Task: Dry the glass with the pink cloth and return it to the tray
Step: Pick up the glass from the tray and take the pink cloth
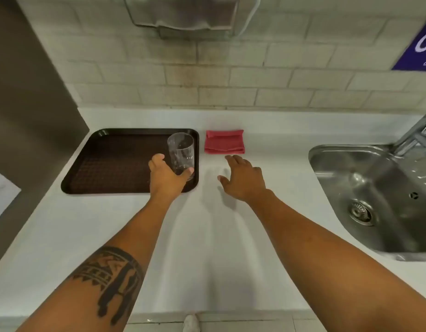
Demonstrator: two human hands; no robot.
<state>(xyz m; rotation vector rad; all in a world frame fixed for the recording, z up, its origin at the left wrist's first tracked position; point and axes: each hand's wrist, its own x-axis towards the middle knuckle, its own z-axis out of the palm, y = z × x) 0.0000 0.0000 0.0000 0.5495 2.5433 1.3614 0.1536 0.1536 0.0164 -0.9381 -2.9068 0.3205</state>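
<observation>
A clear drinking glass (181,152) stands upright at the right end of the dark brown tray (111,161). My left hand (166,178) wraps its lower part, thumb on the right side and fingers on the left. A folded pink cloth (224,142) lies on the white counter just right of the tray. My right hand (243,179) hovers over the counter a little in front of the cloth, fingers spread, holding nothing and apart from the cloth.
A steel sink (375,200) with a tap (415,135) fills the right side. A tiled wall with a paper towel dispenser (190,15) is behind. A brown panel (27,92) bounds the left. The white counter (219,248) stretches toward me.
</observation>
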